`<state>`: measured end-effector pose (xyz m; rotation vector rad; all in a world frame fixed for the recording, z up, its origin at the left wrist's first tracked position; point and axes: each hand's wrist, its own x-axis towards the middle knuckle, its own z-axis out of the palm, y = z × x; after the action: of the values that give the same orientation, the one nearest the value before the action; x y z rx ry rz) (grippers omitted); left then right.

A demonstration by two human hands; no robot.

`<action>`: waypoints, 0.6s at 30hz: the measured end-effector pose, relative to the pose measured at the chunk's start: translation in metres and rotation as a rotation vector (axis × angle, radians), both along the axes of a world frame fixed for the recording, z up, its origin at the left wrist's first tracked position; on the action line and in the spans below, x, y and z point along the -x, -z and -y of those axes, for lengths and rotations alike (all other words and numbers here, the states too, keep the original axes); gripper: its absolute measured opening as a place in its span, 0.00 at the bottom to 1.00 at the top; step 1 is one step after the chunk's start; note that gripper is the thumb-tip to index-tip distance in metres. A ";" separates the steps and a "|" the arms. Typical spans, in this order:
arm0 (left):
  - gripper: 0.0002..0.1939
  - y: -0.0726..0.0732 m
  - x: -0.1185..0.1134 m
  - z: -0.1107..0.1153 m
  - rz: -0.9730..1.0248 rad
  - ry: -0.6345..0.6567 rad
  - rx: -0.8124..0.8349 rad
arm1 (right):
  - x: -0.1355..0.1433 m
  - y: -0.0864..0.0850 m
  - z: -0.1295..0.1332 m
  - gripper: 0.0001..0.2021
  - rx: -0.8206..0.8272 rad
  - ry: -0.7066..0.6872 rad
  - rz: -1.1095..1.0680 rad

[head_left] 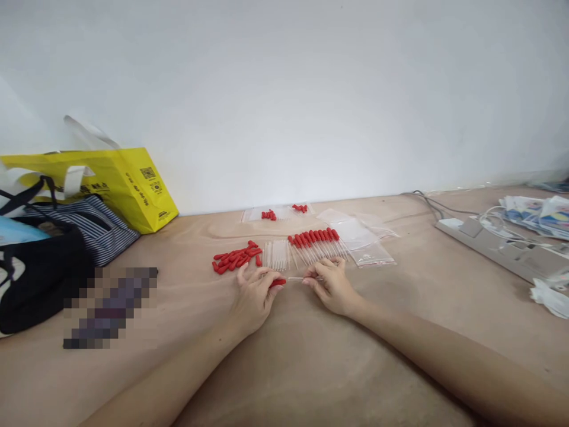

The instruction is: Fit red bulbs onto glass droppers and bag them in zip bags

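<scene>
My left hand (258, 295) is closed on a red rubber dropper bulb (278, 283). Facing it, my right hand (329, 286) pinches a thin clear glass tube (295, 279), whose free end points at the bulb with a small gap between them. Beyond my left hand lies a pile of loose red bulbs (235, 258). Several bare glass tubes (276, 255) lie side by side just past both hands. Farther right, a row of droppers with red bulbs fitted (315, 238) lies slanted, partly behind my right hand.
Clear zip bags (368, 252) lie behind the row, and another bag with red bulbs (269, 214) lies by the wall. On the left are a yellow bag (133, 178), a black bag (48, 279) and a pixelated object (111, 308). A power strip (489, 246) with cables sits right.
</scene>
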<state>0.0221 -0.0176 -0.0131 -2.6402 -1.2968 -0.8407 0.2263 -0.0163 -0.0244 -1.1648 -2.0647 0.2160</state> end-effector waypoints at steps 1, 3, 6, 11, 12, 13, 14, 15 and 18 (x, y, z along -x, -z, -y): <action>0.07 0.000 0.000 0.000 0.002 0.004 -0.013 | 0.001 0.000 0.000 0.06 -0.002 -0.005 0.000; 0.08 -0.001 -0.001 0.001 0.009 0.018 -0.033 | 0.002 0.001 0.001 0.06 0.000 -0.015 0.002; 0.08 -0.002 -0.003 0.001 0.035 0.047 -0.059 | 0.002 0.000 0.003 0.06 -0.005 -0.040 0.006; 0.07 -0.006 -0.008 0.003 0.086 0.074 -0.088 | 0.002 -0.002 0.006 0.09 -0.039 -0.078 0.054; 0.07 -0.006 -0.008 0.004 0.090 0.078 -0.090 | 0.002 -0.002 0.006 0.10 -0.053 -0.075 0.068; 0.07 -0.006 -0.009 0.004 0.091 0.084 -0.093 | 0.002 -0.002 0.006 0.10 -0.072 -0.070 0.083; 0.07 -0.006 -0.009 0.005 0.088 0.090 -0.094 | 0.003 -0.002 0.006 0.10 -0.094 -0.066 0.100; 0.07 -0.006 -0.008 0.005 0.084 0.096 -0.096 | 0.003 -0.001 0.006 0.10 -0.117 -0.065 0.117; 0.07 -0.004 -0.008 0.007 0.072 0.114 -0.103 | 0.002 0.000 0.005 0.10 -0.210 -0.076 0.162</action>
<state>0.0298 -0.0243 -0.0088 -2.6462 -1.0946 -0.9976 0.2240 -0.0209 -0.0248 -1.0049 -2.2140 -0.0607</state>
